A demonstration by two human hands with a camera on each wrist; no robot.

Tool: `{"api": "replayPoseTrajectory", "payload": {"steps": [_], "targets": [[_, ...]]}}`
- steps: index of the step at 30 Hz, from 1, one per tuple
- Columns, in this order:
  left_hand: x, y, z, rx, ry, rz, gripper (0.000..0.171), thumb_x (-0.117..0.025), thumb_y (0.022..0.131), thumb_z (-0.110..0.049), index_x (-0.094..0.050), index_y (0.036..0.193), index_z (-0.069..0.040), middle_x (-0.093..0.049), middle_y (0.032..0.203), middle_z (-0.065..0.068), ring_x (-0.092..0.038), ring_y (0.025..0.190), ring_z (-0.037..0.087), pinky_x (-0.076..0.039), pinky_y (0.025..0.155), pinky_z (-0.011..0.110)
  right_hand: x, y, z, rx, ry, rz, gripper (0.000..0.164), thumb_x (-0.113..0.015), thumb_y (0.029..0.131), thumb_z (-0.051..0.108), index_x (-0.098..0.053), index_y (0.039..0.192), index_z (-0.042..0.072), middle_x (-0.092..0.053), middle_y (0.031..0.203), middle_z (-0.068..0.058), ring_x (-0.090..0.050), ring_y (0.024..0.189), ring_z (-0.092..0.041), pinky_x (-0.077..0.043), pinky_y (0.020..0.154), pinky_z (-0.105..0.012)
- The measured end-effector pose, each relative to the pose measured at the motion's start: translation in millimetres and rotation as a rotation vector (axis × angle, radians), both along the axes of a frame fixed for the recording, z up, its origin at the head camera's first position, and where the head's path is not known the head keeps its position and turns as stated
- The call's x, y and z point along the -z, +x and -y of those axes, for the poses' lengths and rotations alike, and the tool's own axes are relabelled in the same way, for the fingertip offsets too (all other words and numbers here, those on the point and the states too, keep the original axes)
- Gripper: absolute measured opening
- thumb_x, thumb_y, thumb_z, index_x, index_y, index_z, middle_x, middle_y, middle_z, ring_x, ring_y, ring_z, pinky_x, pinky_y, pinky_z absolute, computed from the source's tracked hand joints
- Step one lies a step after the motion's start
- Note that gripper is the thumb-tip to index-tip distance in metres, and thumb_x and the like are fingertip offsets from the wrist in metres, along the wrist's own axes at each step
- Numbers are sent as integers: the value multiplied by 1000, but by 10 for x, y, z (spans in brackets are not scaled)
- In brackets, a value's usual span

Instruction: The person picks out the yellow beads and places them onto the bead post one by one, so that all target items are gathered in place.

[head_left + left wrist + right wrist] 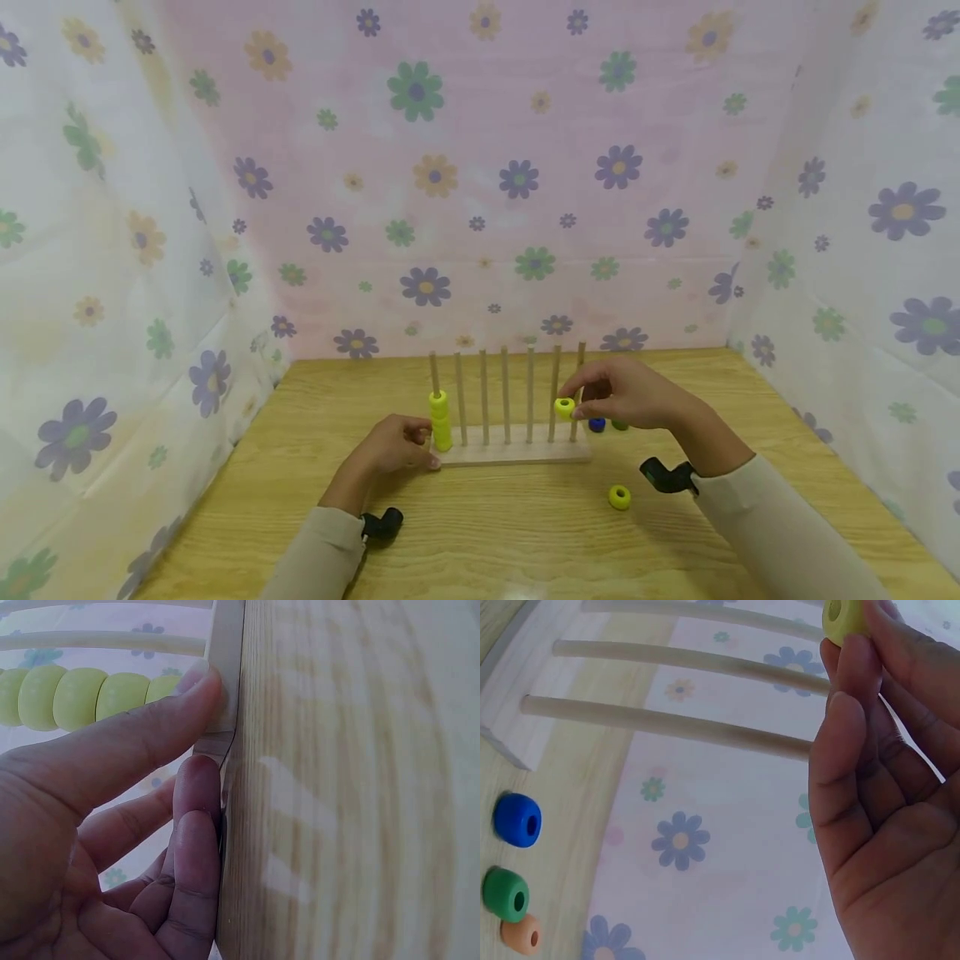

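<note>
A wooden peg rack (517, 454) with several upright rods stands on the table. Its leftmost rod carries a stack of yellow beads (440, 423). My left hand (397, 444) holds the left end of the rack's base, the thumb at its front edge and the other fingers by its end, as the left wrist view shows. Between thumb and fingertips my right hand (637, 393) pinches a yellow bead (564, 408), raised in front of the rods at the right side. In the right wrist view this bead (844, 621) is partly cut off at the top.
One loose yellow bead (619, 497) lies on the table at the front right. Beyond the rack's right end lie a blue bead (517, 820), a green bead (506, 894) and an orange bead (521, 934). Flowered cloth (480, 125) hangs at the back and both sides.
</note>
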State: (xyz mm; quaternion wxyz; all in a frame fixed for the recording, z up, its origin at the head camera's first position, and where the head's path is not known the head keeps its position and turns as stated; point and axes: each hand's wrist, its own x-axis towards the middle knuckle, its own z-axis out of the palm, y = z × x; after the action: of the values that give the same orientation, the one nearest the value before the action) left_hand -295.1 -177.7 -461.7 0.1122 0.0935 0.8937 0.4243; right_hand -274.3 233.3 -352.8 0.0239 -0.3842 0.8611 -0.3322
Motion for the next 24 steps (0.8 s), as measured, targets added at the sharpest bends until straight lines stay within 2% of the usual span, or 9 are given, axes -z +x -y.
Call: {"api": "replayPoseTrajectory", "payload": {"steps": [2, 10, 17, 24], "targets": [[13, -1, 4, 3, 2, 2, 68, -96, 74, -22, -70, 136, -11, -64, 106, 5, -53, 93, 21, -47, 76, 33, -24, -2, 24, -6, -7, 1, 22, -75, 97, 24, -76, 119, 23, -75, 98, 4, -72, 76, -11, -58, 67, -32], [23, -16, 8, -1, 2, -2, 68, -96, 73, -22, -70, 135, -12, -64, 105, 4, -54, 93, 21, -47, 76, 33, -122, 8, 113, 7, -46, 92, 23, -74, 97, 19, -75, 120, 18, -77, 94, -2, -76, 74, -18, -61, 67, -34], [5, -4, 10, -11, 1, 4, 68, -97, 72, -22, -71, 134, -12, -64, 104, 4, -54, 93, 21, -48, 76, 33, -195, 31, 199, 19, -40, 85, 24, -76, 96, 19, -75, 121, 18, -78, 93, -5, -75, 69, -19, -61, 64, -34], [8, 0, 2, -12, -3, -2, 70, -97, 72, -22, -70, 135, -11, -65, 105, 4, -55, 93, 21, -48, 76, 33, -250, 31, 296, 2, -55, 53, 24, -77, 96, 17, -76, 120, 19, -72, 121, -6, -76, 68, -23, -62, 68, -33]]}}
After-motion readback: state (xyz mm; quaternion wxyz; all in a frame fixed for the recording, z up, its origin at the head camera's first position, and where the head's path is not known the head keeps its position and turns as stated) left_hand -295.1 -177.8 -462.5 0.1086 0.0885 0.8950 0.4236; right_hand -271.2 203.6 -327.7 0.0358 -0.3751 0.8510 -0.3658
